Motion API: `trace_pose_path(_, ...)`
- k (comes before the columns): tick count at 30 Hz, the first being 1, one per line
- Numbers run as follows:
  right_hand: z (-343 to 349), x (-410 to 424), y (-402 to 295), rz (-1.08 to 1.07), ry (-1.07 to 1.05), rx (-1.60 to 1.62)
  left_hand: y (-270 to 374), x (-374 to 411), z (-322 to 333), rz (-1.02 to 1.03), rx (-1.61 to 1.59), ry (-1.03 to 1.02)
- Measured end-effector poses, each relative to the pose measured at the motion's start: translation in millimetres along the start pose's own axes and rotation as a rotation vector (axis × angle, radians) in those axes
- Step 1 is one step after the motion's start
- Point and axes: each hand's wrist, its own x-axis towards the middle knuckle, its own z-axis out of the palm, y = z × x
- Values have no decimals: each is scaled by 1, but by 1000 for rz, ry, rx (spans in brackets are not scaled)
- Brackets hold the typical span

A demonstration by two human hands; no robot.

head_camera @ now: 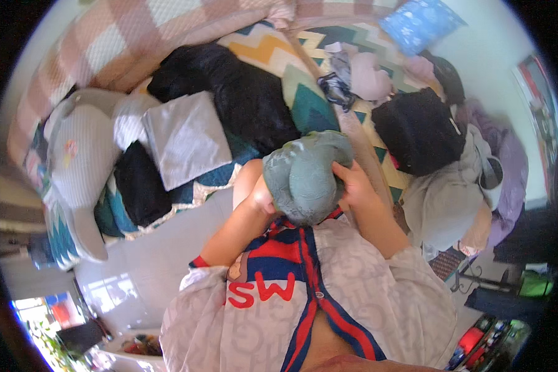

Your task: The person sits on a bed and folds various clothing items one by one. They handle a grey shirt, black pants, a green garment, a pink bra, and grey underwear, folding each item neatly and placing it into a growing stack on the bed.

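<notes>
Close to my chest, a grey-green moulded bra point(307, 179) is held between both hands, its cups nested and curved outward. My left hand point(353, 183) grips its right edge, thumb on top. My right hand point(263, 193) holds the opposite edge, partly covered by the fabric. Beyond the bra, a black garment point(251, 93) lies spread on the zigzag-patterned sofa cover point(309, 109). A folded light-grey cloth point(188, 139) lies left of it, beside a folded black garment point(142, 186). Farther right are a pale pink bra point(369, 76) and a folded black garment point(421, 130).
A ribbed light-grey garment point(86, 149) lies at the left. Grey clothing point(441, 204) and a purple garment point(509, 162) are heaped at the right. A blue patterned packet point(418, 25) rests at the upper right. A checked quilted cover point(135, 37) drapes the sofa back.
</notes>
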Motion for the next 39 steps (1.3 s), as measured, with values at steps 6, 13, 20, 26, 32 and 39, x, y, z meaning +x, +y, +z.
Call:
trace_pose_path(6,-9,3,1,-23,49,112,-32,20,-10,-13,-111,-279)
trace_pose_path(13,-15,-2,-7,-229,162,45,-25,25,2,-192,-262,-104)
trace_pose_path(20,-10,8,9,-322,297,-212,-37,36,-28,44,240,-254)
trace_pose_path(26,-20,11,15,-31,-54,45,-6,15,-15,125,241,-62)
trace_pose_path(32,-3,24,29,38,-75,23,12,-2,-24,203,311,67)
trace_pose_path(39,-15,25,40,-402,-52,-770,-23,2,-81,93,15,-71)
